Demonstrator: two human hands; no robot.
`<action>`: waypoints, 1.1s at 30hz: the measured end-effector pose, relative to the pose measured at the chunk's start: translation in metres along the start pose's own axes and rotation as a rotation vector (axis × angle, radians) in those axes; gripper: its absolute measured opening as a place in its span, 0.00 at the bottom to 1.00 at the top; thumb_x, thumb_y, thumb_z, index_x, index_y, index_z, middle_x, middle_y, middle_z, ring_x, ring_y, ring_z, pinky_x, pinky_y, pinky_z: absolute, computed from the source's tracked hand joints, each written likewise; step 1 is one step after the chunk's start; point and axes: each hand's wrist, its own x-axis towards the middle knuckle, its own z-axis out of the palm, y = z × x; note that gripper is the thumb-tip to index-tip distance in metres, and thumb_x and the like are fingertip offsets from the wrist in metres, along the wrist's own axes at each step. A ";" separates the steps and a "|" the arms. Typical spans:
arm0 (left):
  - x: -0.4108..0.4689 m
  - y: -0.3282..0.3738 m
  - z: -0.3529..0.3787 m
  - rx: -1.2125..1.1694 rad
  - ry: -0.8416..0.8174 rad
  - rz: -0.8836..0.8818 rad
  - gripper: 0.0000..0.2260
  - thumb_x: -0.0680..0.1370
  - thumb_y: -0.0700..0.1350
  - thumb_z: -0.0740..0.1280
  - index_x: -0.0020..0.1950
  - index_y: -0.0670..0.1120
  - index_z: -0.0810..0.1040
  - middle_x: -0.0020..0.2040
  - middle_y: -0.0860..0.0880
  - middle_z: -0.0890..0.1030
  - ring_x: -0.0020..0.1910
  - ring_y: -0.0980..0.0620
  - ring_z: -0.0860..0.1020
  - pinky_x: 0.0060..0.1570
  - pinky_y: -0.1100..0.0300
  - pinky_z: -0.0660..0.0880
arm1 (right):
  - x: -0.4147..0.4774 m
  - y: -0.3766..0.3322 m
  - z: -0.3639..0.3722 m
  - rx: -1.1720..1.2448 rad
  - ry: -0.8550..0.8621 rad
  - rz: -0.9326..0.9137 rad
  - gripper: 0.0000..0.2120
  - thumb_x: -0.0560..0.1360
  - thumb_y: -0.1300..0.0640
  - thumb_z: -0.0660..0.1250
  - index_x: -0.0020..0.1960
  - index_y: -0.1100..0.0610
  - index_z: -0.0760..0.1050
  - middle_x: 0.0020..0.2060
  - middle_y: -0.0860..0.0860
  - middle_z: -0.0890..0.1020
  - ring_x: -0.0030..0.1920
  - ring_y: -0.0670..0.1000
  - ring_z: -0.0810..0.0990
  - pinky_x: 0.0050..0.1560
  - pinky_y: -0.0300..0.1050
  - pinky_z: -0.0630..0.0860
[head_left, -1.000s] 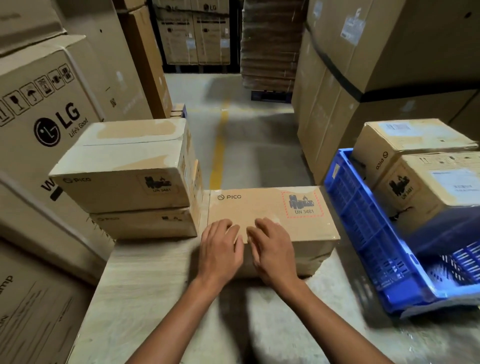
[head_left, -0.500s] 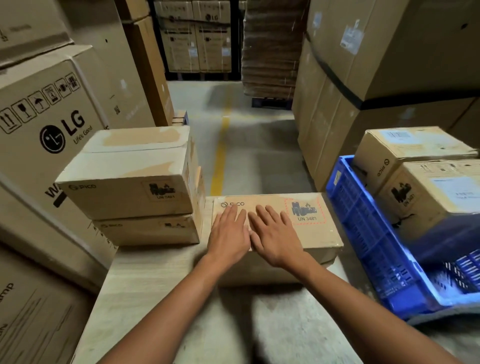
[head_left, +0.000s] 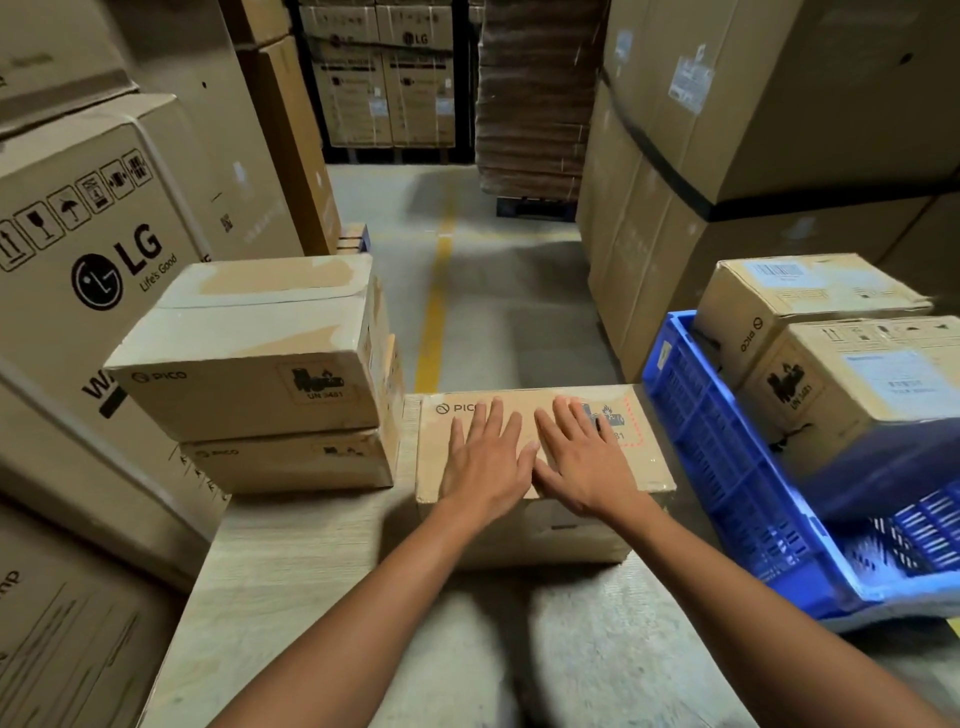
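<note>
Both hands have slid forward, the left hand (head_left: 485, 462) and right hand (head_left: 584, 462) lying spread flat atop the PICO carton (head_left: 540, 525); stiff, probably light, best gripped at its side edges beyond the palms.

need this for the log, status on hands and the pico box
Hands flat: left hand and right hand on the brown cardboard PICO box. Box sits on the pale wooden table. Close left: stacked cardboard boxes; right: blue plastic crate.
</note>
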 end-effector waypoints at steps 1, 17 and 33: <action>-0.001 0.000 0.002 0.016 0.013 -0.006 0.26 0.84 0.59 0.46 0.81 0.50 0.56 0.82 0.47 0.50 0.81 0.46 0.46 0.78 0.41 0.45 | 0.000 -0.001 0.001 0.011 0.007 -0.002 0.42 0.73 0.31 0.32 0.83 0.50 0.47 0.82 0.55 0.46 0.81 0.56 0.42 0.79 0.59 0.44; -0.036 0.011 0.041 -0.158 0.514 0.266 0.15 0.79 0.47 0.61 0.56 0.42 0.85 0.58 0.44 0.84 0.60 0.44 0.81 0.60 0.50 0.78 | -0.039 -0.021 0.046 0.210 0.590 -0.009 0.18 0.76 0.54 0.60 0.57 0.60 0.82 0.59 0.58 0.83 0.61 0.60 0.80 0.61 0.57 0.77; -0.034 0.051 0.051 -0.112 0.320 0.275 0.21 0.78 0.56 0.58 0.66 0.50 0.79 0.70 0.49 0.77 0.71 0.47 0.72 0.70 0.47 0.68 | -0.077 0.029 0.051 0.143 0.544 0.094 0.23 0.78 0.50 0.55 0.68 0.57 0.77 0.71 0.58 0.75 0.73 0.58 0.71 0.73 0.60 0.62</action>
